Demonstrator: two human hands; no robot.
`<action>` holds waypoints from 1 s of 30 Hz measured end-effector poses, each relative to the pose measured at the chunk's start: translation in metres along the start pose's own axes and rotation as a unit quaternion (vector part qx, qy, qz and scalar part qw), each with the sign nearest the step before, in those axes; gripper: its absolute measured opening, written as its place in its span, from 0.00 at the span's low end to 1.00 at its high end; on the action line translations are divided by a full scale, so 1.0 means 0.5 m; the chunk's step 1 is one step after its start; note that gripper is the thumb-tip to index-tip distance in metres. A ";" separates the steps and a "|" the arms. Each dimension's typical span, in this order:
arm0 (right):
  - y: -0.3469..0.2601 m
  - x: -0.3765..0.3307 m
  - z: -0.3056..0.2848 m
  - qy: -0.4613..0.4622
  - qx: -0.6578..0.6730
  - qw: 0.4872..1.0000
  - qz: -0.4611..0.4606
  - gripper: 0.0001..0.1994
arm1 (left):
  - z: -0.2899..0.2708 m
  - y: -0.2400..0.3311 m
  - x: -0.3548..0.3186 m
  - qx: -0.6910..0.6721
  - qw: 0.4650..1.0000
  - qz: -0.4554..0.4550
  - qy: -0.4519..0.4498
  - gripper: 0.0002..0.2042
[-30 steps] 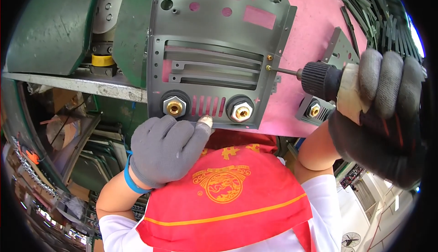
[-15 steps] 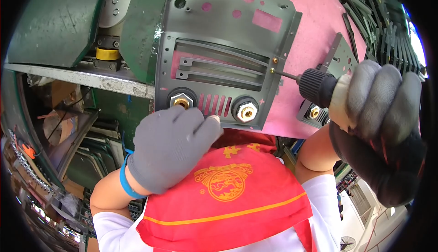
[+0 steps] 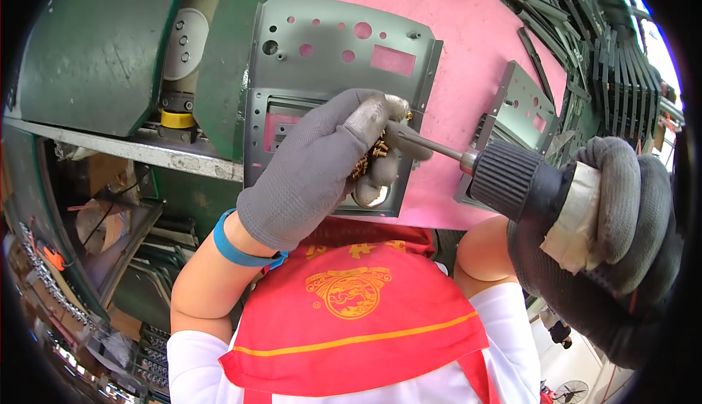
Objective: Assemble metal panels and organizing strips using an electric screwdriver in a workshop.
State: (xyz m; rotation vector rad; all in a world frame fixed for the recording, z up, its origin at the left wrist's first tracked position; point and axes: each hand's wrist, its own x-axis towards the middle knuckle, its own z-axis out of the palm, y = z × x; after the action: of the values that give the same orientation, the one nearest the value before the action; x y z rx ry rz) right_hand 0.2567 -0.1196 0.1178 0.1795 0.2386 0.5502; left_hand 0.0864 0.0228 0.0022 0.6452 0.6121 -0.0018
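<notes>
A grey metal panel (image 3: 329,68) with round holes and slots lies in front of me. Over its lower part, my left hand (image 3: 311,159) curls round several small brass screws (image 3: 379,146), its thumb and forefinger pinched near the panel's right edge. A single brass screw (image 3: 409,116) shows just beyond those fingertips. My right hand (image 3: 625,214) grips a black electric screwdriver (image 3: 508,181), partly wrapped in pale tape. The screwdriver's bit points left, its tip beside my left fingers. The left hand hides the panel's slats and most of its fittings.
A second grey panel (image 3: 515,108) rests on the pink tabletop (image 3: 468,46) to the right. Dark metal strips (image 3: 618,68) are piled at the far right. Large green metal plates (image 3: 95,46) and a metal ledge (image 3: 183,157) stand at the left.
My left hand has risen from the panel's lower fittings to its right edge, now showing brass screws. The screwdriver's bit has come off the panel's edge screw. The panel appears shifted left in view.
</notes>
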 end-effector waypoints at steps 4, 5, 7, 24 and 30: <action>-0.040 0.029 -0.009 -0.234 -0.220 0.947 -0.019 0.06 | -0.014 0.008 0.004 0.021 0.999 -0.021 -0.032 0.25; -0.053 0.033 -0.016 -0.289 -0.272 0.917 -0.024 0.06 | -0.015 0.007 0.006 0.014 0.999 -0.009 -0.046 0.26; -0.070 0.034 -0.023 -0.394 -0.371 0.840 -0.034 0.08 | -0.012 0.003 0.010 0.008 0.999 0.006 -0.042 0.29; 0.094 0.029 -0.068 -0.351 -0.422 0.836 -0.030 0.11 | 0.006 0.015 -0.015 -0.055 0.996 -0.060 -0.020 0.27; 0.086 0.046 -0.058 -0.246 -0.347 0.905 0.022 0.10 | -0.033 0.035 -0.119 0.444 0.880 0.154 0.076 0.22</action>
State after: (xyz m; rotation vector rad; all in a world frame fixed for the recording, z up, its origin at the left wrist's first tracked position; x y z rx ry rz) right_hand 0.2466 -0.0685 0.0963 -0.3732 -0.4608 0.5867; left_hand 0.0319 0.0355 0.0332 1.6483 0.6421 0.0695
